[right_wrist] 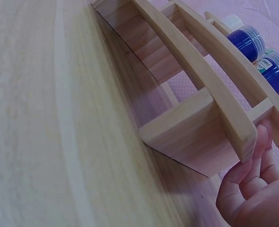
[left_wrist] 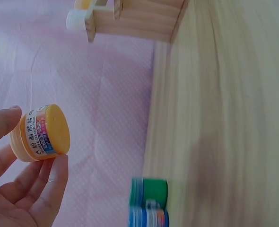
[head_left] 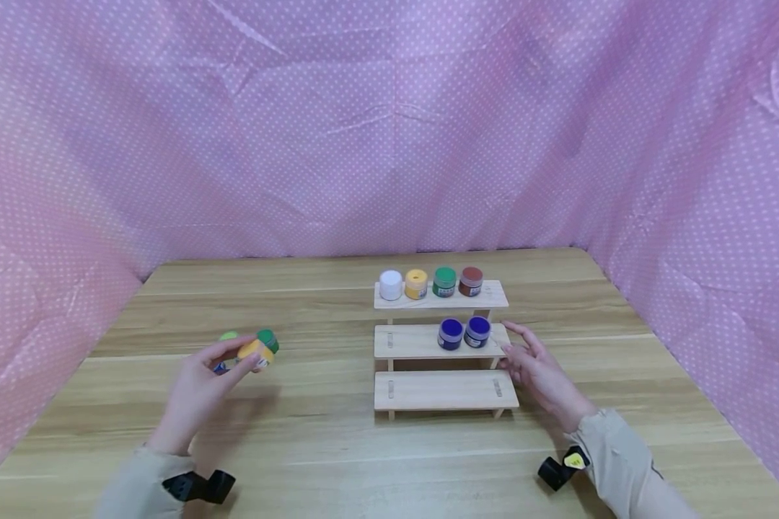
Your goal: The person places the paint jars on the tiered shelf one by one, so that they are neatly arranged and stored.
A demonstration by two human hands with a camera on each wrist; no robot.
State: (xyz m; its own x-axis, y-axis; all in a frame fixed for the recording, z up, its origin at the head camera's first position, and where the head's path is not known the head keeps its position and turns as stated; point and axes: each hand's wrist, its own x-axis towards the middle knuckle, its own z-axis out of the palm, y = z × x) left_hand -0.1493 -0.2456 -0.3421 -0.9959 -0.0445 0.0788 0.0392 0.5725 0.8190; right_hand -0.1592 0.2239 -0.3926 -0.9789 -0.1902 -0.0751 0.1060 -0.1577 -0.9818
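The left hand (head_left: 197,389) pinches a yellow jar (left_wrist: 39,135), left of the wooden rack (head_left: 441,391); the right hand (head_left: 545,375) touches the rack's right end, though whether it grips is unclear. The jar looks light, stiff, slightly slick; best held round its sides.

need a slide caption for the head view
Left hand holds a yellow jar; right hand is at the side of a three-tier wooden rack bearing six jars.
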